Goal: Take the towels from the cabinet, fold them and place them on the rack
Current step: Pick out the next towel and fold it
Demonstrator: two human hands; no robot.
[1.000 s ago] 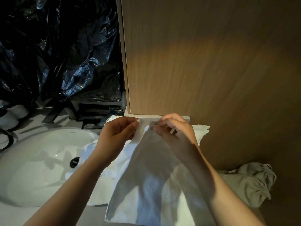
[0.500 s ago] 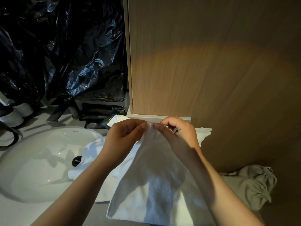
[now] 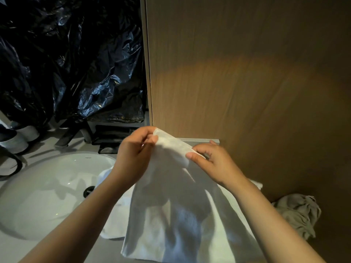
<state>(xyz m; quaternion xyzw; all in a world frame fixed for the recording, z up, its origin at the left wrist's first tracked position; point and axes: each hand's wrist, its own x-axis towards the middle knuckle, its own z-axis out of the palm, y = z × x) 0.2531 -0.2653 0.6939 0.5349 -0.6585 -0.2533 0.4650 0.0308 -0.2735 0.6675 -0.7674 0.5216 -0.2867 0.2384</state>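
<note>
Towel, white, hangs from both grips, its top edge stretched between them and its body falling toward the viewer above the bench; whether its lower hem rests there I cannot tell. The left grip pinches one upper corner between thumb and fingertips. The right grip pinches the same edge a little lower, thumb on the near face and fingers curled behind. The two grips are close together, the left slightly higher than the right.

Below the left grip a second white towel lies crumpled, partly under the held one and spilling over the rim of the sink. The sink's dark drain shows just left of the left wrist. Beyond the left grip stand a dark faucet and black plastic sheeting.

Behind the right grip rises a wooden cabinet panel, with a pale ledge at its foot just past the fingers. Down to the right of the right forearm a grey cloth lies bunched against the panel.
</note>
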